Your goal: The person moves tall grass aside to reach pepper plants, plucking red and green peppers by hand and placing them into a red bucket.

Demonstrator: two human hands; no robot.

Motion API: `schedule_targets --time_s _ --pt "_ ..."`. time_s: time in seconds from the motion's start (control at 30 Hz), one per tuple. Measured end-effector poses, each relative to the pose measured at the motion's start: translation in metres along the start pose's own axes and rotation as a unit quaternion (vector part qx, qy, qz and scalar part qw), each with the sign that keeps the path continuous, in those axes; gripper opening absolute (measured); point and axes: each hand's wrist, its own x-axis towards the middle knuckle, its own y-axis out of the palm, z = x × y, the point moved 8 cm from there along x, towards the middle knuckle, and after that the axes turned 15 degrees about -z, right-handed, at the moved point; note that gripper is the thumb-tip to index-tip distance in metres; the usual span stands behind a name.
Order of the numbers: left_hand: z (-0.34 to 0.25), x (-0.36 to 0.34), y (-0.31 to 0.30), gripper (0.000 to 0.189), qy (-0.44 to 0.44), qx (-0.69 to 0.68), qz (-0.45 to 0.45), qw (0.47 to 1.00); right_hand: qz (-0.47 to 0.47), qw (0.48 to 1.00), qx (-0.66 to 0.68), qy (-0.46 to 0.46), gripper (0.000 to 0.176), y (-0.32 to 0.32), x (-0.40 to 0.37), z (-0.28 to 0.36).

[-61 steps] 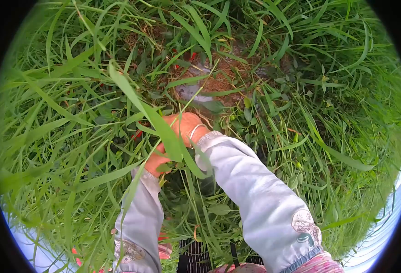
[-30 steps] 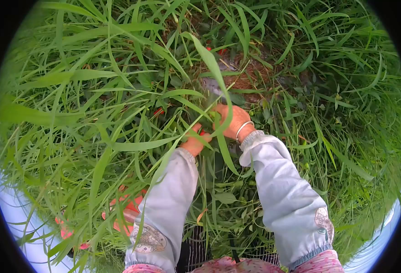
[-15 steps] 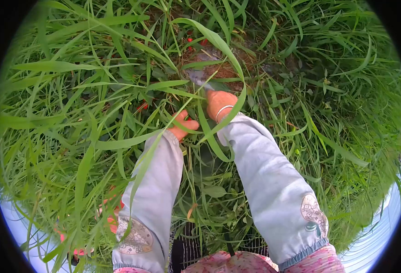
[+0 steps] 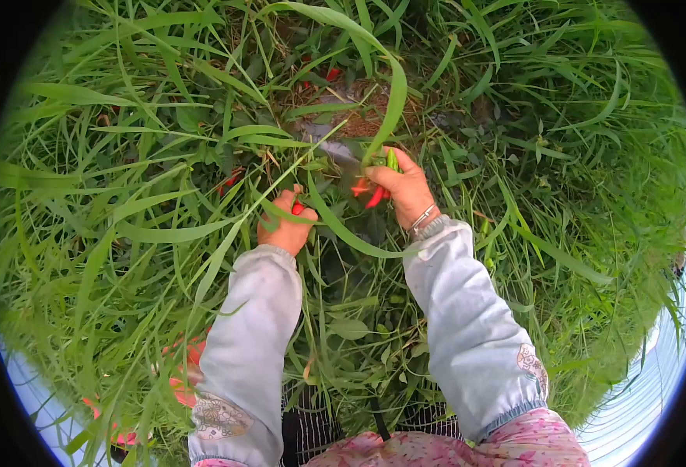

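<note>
In the grass [image 4: 110, 233], I see R hand [image 4: 405, 191] now clutching red chillies [image 4: 370, 194]. L hand [image 4: 285, 222] closed on another pod [image 4: 298, 208].

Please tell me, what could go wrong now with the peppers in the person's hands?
The right hand holds a bunch of peppers at its fingertips; one may slip into the tall grass and be hard to find. Long blades cross the left hand and its single red pepper, so they could snag it.

Red chillies [image 4: 374, 196], green grass [image 4: 125, 156], pale grey-blue sleeves [image 4: 467, 327], pink floral cloth [image 4: 467, 451], silver bangle [image 4: 423, 219]
</note>
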Motion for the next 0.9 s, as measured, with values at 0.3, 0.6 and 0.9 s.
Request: schedule_targets --time_s 0.3,0.6,0.9 --pt "-0.095 -0.119 -0.064 0.035 0.011 -0.377 0.008 0.926 0.1 0.973 0.15 0.144 0.037 -0.019 -0.126 0.009" --pt "-0.092 -0.263 -0.087 0.034 -0.082 -0.452 0.014 0.888 0.166 0.939 0.055 0.296 0.034 -0.029 -0.255 0.043" --pt "-0.026 -0.309 -0.093 0.03 -0.149 -0.488 -0.057 0.858 0.242 0.926 -0.119 0.265 0.036 0.008 -0.298 0.019"
